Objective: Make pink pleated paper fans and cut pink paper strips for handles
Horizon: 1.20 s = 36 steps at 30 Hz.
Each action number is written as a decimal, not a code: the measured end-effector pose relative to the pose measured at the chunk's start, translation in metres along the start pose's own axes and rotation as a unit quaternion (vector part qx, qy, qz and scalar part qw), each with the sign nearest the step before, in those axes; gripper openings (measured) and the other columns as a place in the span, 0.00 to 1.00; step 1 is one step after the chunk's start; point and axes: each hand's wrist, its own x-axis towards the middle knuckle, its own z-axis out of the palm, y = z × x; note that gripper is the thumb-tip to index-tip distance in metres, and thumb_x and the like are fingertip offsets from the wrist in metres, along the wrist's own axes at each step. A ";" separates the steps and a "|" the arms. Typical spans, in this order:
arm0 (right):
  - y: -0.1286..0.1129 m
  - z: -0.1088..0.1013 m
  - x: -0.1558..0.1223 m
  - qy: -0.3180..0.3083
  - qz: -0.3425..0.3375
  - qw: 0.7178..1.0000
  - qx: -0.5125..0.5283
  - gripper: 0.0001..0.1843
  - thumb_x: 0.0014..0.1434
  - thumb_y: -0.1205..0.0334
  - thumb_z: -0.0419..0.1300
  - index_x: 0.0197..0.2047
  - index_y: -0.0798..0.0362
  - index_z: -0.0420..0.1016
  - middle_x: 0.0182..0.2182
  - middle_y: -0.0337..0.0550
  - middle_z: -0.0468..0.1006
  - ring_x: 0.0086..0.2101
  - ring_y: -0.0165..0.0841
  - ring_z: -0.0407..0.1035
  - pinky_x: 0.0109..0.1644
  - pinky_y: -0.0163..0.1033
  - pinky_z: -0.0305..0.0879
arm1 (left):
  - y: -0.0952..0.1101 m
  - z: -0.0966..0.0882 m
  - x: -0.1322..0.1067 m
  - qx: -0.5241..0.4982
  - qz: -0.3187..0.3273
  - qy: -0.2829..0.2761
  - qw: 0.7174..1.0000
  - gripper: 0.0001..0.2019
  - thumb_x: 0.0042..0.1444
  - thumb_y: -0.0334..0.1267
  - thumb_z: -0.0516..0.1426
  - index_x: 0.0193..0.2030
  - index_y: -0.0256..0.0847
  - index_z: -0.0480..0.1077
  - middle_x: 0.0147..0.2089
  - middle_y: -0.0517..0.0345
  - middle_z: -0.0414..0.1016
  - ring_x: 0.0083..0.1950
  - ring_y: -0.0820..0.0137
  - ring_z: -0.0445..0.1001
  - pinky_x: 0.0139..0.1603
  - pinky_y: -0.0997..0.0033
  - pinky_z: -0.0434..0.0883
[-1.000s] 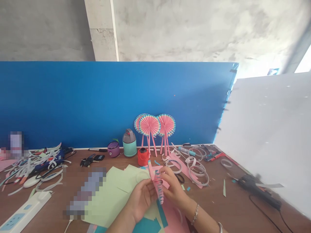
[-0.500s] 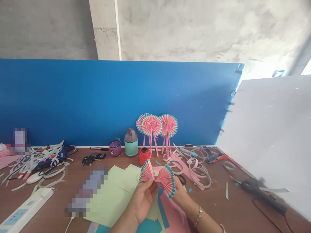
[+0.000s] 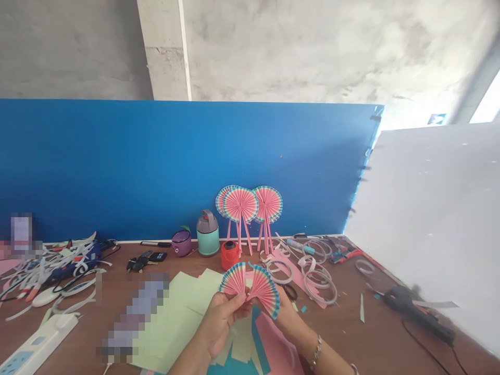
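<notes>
Both my hands hold a pleated pink paper fan (image 3: pixel 252 285) with a blue-striped edge, spread out into two lobes above the table. My left hand (image 3: pixel 221 319) pinches its middle and left lobe from below. My right hand (image 3: pixel 287 317), a bracelet on its wrist, grips the right lobe from behind. Under the hands lie light green sheets (image 3: pixel 177 317), pink paper (image 3: pixel 279 349) and blue paper (image 3: pixel 234 367). Finished round fans on sticks (image 3: pixel 250 208) lean against the blue partition behind.
On the brown table stand a red spool (image 3: pixel 229 254), a teal bottle (image 3: pixel 207 234) and a purple cup (image 3: pixel 182 242). White tape rings (image 3: pixel 316 273) lie at right, a black glue gun (image 3: pixel 414 307) with cord farther right. Paper strips (image 3: pixel 58 260) and a power strip (image 3: pixel 35 346) lie at left.
A second ago the fan was a closed folded stack between my hands. It has been spread open into two half-round lobes, and both hands stayed at about the same place.
</notes>
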 end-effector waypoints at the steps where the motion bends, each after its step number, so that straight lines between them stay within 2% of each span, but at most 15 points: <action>1: 0.000 0.000 0.000 -0.004 0.018 1.000 0.006 0.23 0.45 0.49 0.67 0.44 0.51 0.75 0.37 0.47 0.77 0.40 0.40 0.70 0.51 0.47 0.64 | 0.001 -0.001 0.000 0.006 -0.004 -0.007 1.000 0.16 0.44 0.44 0.65 0.35 0.31 0.77 0.35 0.47 0.79 0.33 0.71 0.73 0.37 0.75 0.69; 4: -0.001 0.000 -0.001 -0.016 0.058 0.998 0.021 0.25 0.42 0.47 0.69 0.40 0.53 0.76 0.35 0.46 0.77 0.38 0.39 0.70 0.49 0.46 0.66 | 0.000 -0.005 0.000 0.012 -0.013 -0.026 1.000 0.15 0.44 0.44 0.65 0.33 0.31 0.77 0.34 0.47 0.79 0.32 0.71 0.72 0.37 0.74 0.68; 8: 0.001 -0.002 0.001 -0.020 0.058 0.998 0.027 0.25 0.41 0.49 0.70 0.41 0.54 0.76 0.36 0.46 0.77 0.39 0.39 0.69 0.50 0.45 0.65 | -0.005 -0.008 0.002 0.006 -0.019 -0.029 0.999 0.15 0.43 0.43 0.65 0.32 0.32 0.77 0.32 0.48 0.78 0.32 0.71 0.72 0.37 0.72 0.68; 15: -0.003 -0.001 0.003 -0.044 0.041 0.997 0.048 0.25 0.44 0.52 0.69 0.45 0.52 0.74 0.39 0.46 0.76 0.43 0.40 0.69 0.52 0.46 0.64 | -0.009 -0.004 0.002 -0.005 -0.006 -0.010 1.000 0.15 0.43 0.44 0.65 0.33 0.33 0.76 0.33 0.50 0.77 0.33 0.71 0.71 0.38 0.71 0.67; 20: -0.002 0.000 0.001 -0.045 0.079 0.992 0.083 0.31 0.41 0.59 0.71 0.50 0.49 0.71 0.44 0.45 0.75 0.44 0.39 0.68 0.51 0.44 0.64 | -0.009 -0.001 0.003 -0.038 0.011 0.042 0.998 0.17 0.41 0.45 0.66 0.36 0.37 0.75 0.36 0.54 0.77 0.33 0.73 0.70 0.36 0.74 0.67; 23: 0.004 -0.004 0.006 -0.069 0.096 0.984 0.131 0.25 0.45 0.62 0.68 0.48 0.48 0.71 0.42 0.43 0.74 0.42 0.37 0.68 0.48 0.41 0.63 | -0.010 -0.007 0.006 -0.044 0.013 0.072 0.996 0.19 0.41 0.45 0.67 0.37 0.36 0.73 0.34 0.55 0.75 0.32 0.74 0.70 0.35 0.75 0.66; 26: 0.010 -0.013 0.014 -0.043 0.124 0.974 0.183 0.17 0.50 0.58 0.61 0.45 0.51 0.73 0.36 0.42 0.74 0.36 0.34 0.68 0.44 0.40 0.62 | -0.010 -0.012 0.008 -0.026 -0.008 0.071 0.997 0.17 0.42 0.45 0.66 0.35 0.36 0.72 0.31 0.57 0.74 0.28 0.76 0.69 0.29 0.77 0.65; 29: 0.012 -0.022 0.019 -0.041 0.148 0.971 0.182 0.24 0.52 0.54 0.58 0.52 0.49 0.68 0.34 0.41 0.73 0.32 0.32 0.66 0.38 0.38 0.60 | -0.008 -0.014 0.008 0.002 -0.035 0.053 0.998 0.16 0.43 0.43 0.66 0.36 0.35 0.71 0.28 0.59 0.74 0.27 0.75 0.71 0.26 0.77 0.64; 33: 0.004 -0.027 0.015 -0.137 0.110 0.976 0.127 0.40 0.44 0.63 0.63 0.60 0.43 0.56 0.38 0.40 0.71 0.33 0.31 0.64 0.34 0.34 0.57 | -0.004 -0.016 0.006 0.027 -0.047 0.037 0.998 0.17 0.45 0.44 0.64 0.38 0.35 0.71 0.25 0.59 0.73 0.26 0.74 0.71 0.27 0.77 0.65; 36: -0.004 -0.026 0.011 -0.182 0.076 0.977 0.085 0.41 0.44 0.66 0.62 0.61 0.44 0.54 0.36 0.39 0.68 0.34 0.30 0.63 0.33 0.33 0.57 | -0.003 -0.019 0.007 0.040 -0.036 0.023 0.998 0.17 0.47 0.45 0.62 0.40 0.35 0.70 0.27 0.58 0.74 0.27 0.72 0.72 0.27 0.75 0.65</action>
